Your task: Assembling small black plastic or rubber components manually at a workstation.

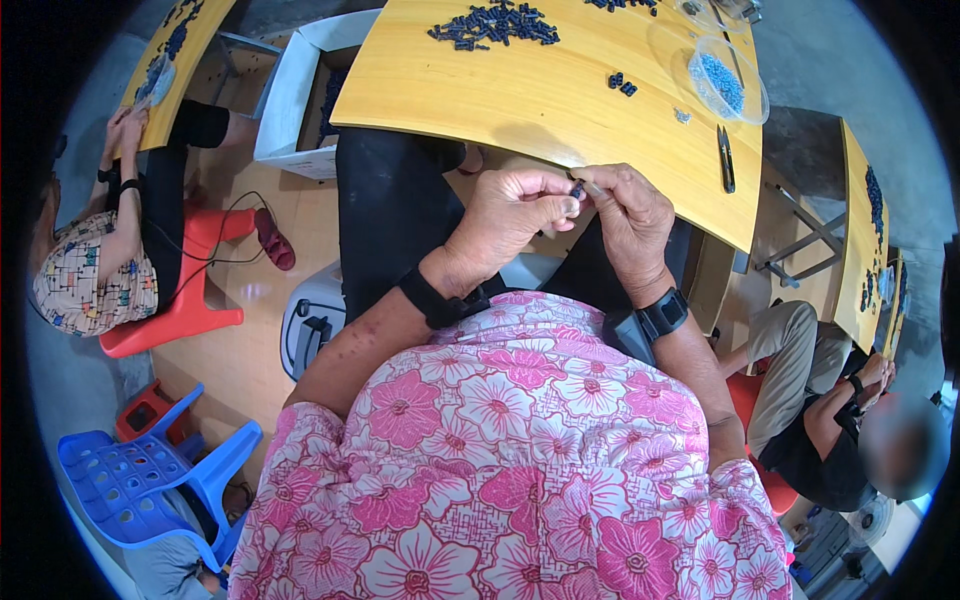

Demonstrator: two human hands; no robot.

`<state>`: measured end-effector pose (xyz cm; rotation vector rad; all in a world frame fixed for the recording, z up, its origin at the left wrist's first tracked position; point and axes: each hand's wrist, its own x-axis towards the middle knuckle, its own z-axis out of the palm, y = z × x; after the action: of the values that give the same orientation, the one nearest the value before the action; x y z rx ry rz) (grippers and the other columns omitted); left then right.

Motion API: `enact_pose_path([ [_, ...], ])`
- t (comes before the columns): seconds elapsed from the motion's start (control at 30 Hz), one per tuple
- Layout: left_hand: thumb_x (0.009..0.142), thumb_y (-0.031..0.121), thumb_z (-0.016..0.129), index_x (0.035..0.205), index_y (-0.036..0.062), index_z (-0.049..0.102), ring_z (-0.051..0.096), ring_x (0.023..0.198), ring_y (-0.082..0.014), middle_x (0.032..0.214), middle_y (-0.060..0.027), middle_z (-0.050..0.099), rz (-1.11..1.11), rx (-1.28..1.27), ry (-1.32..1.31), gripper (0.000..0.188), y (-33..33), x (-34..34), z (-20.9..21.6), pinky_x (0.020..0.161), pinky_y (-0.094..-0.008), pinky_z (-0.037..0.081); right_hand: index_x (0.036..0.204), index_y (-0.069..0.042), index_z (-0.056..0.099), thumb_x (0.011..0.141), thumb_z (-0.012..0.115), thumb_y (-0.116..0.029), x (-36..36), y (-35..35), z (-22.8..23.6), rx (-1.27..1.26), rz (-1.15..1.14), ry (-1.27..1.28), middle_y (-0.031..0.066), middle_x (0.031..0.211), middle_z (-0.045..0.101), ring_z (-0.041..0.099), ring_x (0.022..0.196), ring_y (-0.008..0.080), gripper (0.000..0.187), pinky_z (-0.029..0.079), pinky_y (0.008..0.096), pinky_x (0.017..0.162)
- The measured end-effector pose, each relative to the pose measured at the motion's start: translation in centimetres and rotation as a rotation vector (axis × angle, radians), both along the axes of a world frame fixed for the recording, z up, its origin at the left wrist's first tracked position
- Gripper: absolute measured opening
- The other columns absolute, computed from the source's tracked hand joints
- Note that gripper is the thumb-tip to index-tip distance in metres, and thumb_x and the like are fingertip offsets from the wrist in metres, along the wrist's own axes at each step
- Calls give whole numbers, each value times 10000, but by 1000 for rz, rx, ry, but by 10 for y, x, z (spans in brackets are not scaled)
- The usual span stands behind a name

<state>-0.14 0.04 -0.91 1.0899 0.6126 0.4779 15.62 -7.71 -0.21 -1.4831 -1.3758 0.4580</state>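
Centrally, a small dark part (577, 188), pinched between both hands just off the near edge of the tabletop (520, 95), above the lap. Left hand (515, 212) raised from a bent wrist, knuckles up, fingers (560, 205) curled closed with thumb and forefinger gripping the part from the left. Right hand (630, 215) opposite, back of the hand toward the camera, fingers (598, 190) bunched closed on the same part from the right; a thin pale piece at those fingertips, too small to tell apart. Hands touching at the fingertips. Both forearms up from the lower edge, elbows wide, a black wristband (440, 298) on the left and a black wristband (662, 313) on the right. Below, a pink flowered shirt (520, 450) filling the foreground; dark trousers (395, 215) under the hands.

Further out on the yellow wood: a heap of dark parts (495, 25) at the far side, two or three loose ones (621, 83) nearer, a clear bowl of blue bits (727, 80) to the right, black snips (726, 158) near the right edge. Left of the tabletop, a white box (290, 100). On the floor, a blue plastic chair (150, 480) at lower left. Other people seated at neighbouring tables, one at left on a red stool (190, 300), one at lower right.
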Motion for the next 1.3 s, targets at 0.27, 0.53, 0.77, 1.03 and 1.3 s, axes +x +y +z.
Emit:
enact_pose_path([
  [0.27, 901, 54, 647, 986, -62, 664, 652, 779, -130, 876, -78, 680, 14, 5, -24, 145, -2, -2, 0, 744, -244, 536, 982, -50, 697, 792, 626, 120, -2, -2, 1, 34, 34, -64, 84, 854, 682, 683, 740, 167, 264, 545, 260, 667],
  [0.53, 901, 39, 640, 1011, -62, 655, 648, 782, -127, 901, -93, 685, 36, -57, 11, 149, -1, 0, 0, 759, -253, 545, 1027, -52, 697, 787, 630, 108, -2, -1, 4, 15, 49, -91, 96, 864, 671, 677, 746, 182, 297, 538, 258, 676],
  [0.77, 907, 45, 633, 1041, -61, 650, 643, 780, -123, 917, -100, 687, 22, -57, -18, 172, 3, -1, -3, 775, -255, 547, 1048, -41, 694, 802, 605, 105, 3, -1, -1, 33, 81, -89, 98, 885, 669, 669, 767, 199, 300, 533, 279, 701],
  [1.03, 935, 68, 596, 1074, -65, 641, 644, 805, -118, 940, -96, 686, -28, 11, 51, 199, 14, 5, 1, 779, -245, 545, 1107, -44, 690, 855, 599, 54, 6, 1, -9, -4, 85, 118, 105, 965, 679, 663, 857, 194, 285, 529, 293, 772],
  [1.3, 864, 38, 677, 945, -12, 685, 610, 771, -80, 854, -23, 675, 56, 352, 154, 95, 27, 9, 3, 703, -215, 488, 1133, -61, 675, 833, 605, 79, 6, 12, -11, 45, 59, -35, 130, 992, 670, 675, 777, 200, 339, 556, 285, 705],
])
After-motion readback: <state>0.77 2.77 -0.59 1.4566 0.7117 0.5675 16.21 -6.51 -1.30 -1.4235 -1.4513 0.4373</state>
